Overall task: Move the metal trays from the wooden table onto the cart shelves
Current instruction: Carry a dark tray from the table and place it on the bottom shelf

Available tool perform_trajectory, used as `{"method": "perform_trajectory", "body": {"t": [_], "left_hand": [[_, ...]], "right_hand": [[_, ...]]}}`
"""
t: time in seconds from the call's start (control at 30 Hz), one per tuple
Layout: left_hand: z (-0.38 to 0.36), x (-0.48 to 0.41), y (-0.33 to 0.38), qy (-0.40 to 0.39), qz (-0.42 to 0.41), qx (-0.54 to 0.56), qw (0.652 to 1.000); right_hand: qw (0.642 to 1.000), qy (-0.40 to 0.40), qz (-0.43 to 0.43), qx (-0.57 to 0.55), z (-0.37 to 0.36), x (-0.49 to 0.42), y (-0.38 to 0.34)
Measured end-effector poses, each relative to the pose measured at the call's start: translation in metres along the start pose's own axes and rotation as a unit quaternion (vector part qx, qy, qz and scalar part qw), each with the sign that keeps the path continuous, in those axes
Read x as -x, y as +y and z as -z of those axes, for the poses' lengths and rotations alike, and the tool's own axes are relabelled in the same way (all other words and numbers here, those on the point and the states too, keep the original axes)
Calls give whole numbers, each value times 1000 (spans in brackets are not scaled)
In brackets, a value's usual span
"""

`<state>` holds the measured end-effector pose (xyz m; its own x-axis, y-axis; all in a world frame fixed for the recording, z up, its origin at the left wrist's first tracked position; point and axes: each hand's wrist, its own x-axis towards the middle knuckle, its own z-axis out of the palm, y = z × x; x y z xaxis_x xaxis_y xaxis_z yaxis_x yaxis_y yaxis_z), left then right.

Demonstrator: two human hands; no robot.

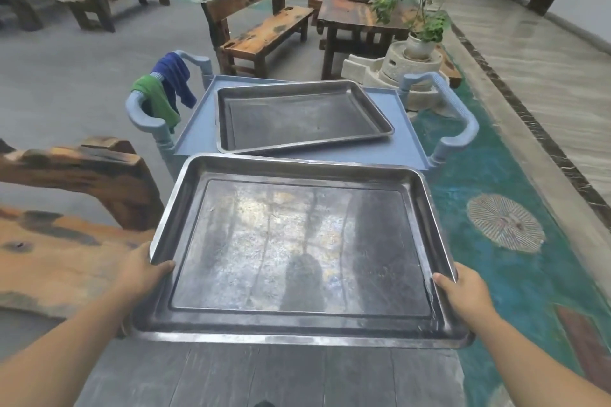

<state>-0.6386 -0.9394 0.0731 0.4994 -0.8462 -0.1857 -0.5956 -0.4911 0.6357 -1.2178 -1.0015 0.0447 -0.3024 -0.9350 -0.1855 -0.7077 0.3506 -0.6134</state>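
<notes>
Your left hand point(142, 274) grips the left rim of the near metal tray point(297, 251), thumb hooked over the edge, and your right hand point(463, 291) holds the right rim the same way, so the tray fills the lower centre of the frame, carried between both hands above the dark wooden counter point(264, 377) at the bottom edge. Keep both grips even and the tray level as you carry it forward; its far edge already overlaps the near lip of the blue cart point(406, 142). A second tray point(297, 116) lies skewed on the cart's top shelf in the middle of the frame, so you probably need either to stack yours squarely on it or to aim for a lower shelf. Mind the cart handles point(459, 129) at either side, and the green and blue cloths point(165, 89) draped over the left one. Any lower shelves are hidden beneath the top one and behind your tray, so you cannot tell whether they are free. Your fingers under the rims are out of sight, and whether the tray's near edge touches the counter is hard to judge.
</notes>
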Motion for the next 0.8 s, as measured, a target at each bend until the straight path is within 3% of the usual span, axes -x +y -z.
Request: {"method": "perform_trajectory", "body": {"t": [0.57,0.8], "left_hand": [[-68,-14,-114,-108,107,-95,984],[-94,-37,-147,-145,151,-99,973]], "right_hand": [[987,-107,-105,66,-95,8,53],[980,-117,-124,104,-133,-1,61]]}}
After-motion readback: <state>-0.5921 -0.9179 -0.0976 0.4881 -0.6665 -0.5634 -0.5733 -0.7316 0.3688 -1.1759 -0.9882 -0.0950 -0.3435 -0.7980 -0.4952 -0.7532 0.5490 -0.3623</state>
